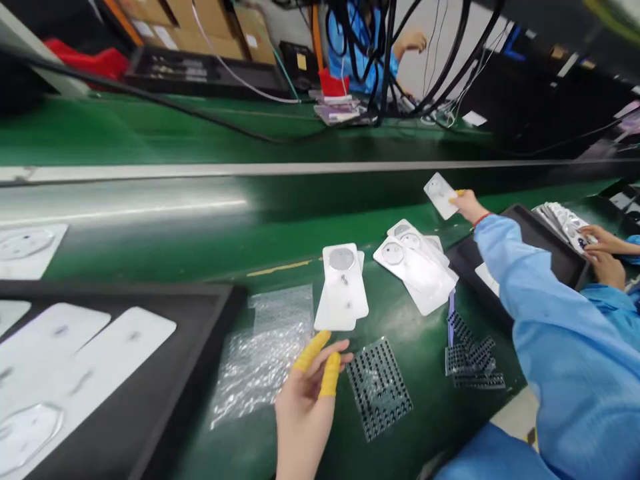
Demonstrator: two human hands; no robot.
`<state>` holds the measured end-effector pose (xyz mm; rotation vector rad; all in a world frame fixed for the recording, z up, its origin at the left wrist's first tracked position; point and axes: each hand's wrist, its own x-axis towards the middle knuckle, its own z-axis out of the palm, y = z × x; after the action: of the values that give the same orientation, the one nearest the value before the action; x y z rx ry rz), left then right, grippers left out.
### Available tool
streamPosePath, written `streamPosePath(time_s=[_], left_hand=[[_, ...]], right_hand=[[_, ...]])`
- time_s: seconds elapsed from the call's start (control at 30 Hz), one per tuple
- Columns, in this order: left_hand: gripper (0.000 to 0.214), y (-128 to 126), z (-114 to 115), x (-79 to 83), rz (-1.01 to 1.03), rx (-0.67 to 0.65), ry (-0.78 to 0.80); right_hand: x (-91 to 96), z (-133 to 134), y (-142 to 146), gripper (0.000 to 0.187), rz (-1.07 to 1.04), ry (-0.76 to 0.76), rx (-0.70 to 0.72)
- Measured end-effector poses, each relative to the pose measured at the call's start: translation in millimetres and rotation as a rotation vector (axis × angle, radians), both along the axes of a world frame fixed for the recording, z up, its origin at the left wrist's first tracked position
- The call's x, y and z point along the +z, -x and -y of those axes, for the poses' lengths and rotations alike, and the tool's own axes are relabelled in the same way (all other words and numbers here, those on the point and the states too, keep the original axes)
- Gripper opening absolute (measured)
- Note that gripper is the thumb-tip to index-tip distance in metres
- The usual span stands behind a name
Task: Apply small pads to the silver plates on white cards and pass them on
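Observation:
My left hand (310, 390), with yellow finger cots on two fingers, hovers over the green bench with its fingers stretched out and nothing in it. It is just below a small stack of white cards (343, 287) with a round disc. My right hand (467, 203), at the end of a blue sleeve, reaches far forward and pinches a single white card (439, 193) over the belt. A fanned pile of white cards (417, 267) lies between the two hands.
A clear sheet of black dots (379, 388) and cut strips (470, 363) lie near the front edge. Bubble wrap (265, 353) sits left of my hand. Black trays stand at left (200, 360) and right (535, 237). A co-worker's hands (605, 250) handle cards at far right.

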<state>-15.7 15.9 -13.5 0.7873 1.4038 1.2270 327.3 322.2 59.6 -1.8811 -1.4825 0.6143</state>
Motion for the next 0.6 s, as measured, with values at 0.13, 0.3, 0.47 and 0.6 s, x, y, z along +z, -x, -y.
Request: streamPosePath(time_s=[0.13, 0.3, 0.47, 0.6], left_hand=[[0.079, -27, 0, 20.4, 0.186, 0.038, -0.154], [0.101, -41, 8, 54.1, 0.088, 0.185, -0.204], [0.057, 25, 41, 46.5, -0.355, 0.355, -0.069], [0.034, 47, 62, 25.7, -0.326, 0.197, 0.227]], right_hand=[[14.6, 79, 49, 0.024, -0.263, 0.031, 0.172], [-11.6, 266, 127, 0.039, -0.556, 0.198, 0.857], [-73.4, 347, 145, 0.039, 0.073, -0.192, 0.701], [-98.1, 341, 136, 0.022, 0.112, -0.285, 0.700]])
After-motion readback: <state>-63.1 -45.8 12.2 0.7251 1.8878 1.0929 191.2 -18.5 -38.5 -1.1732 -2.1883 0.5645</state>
